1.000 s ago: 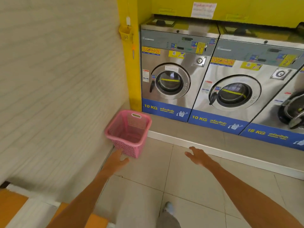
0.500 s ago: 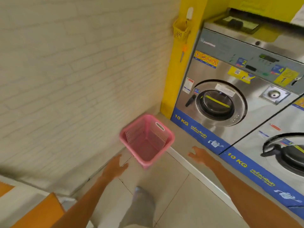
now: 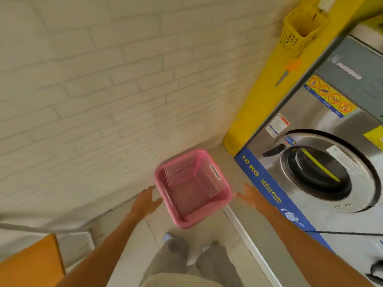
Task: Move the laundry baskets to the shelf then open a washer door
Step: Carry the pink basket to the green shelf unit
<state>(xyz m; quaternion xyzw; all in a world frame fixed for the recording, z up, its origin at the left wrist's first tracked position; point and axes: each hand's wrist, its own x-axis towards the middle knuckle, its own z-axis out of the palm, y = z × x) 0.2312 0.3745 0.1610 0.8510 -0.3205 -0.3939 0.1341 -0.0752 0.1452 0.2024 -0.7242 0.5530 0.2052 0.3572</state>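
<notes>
A pink plastic laundry basket (image 3: 191, 188) stands empty in the corner, partly on the raised grey plinth in front of the washers. My left hand (image 3: 146, 200) is open just left of its rim, a small gap away. My right hand (image 3: 251, 196) is open just right of the rim, also not touching. A steel 10 KG washer (image 3: 323, 172) stands to the right; its round door (image 3: 317, 170) is closed, with a black handle on its left side.
A white brick wall (image 3: 103, 100) fills the left. A yellow pillar (image 3: 267, 85) with a small yellow hanging basket (image 3: 298, 27) stands beside the washer. An orange surface (image 3: 31, 262) is at the bottom left. My legs and shoes show on the tiled floor below.
I have stepped closer and the view has tilted. Both hands have moved forward and now flank the basket on either side.
</notes>
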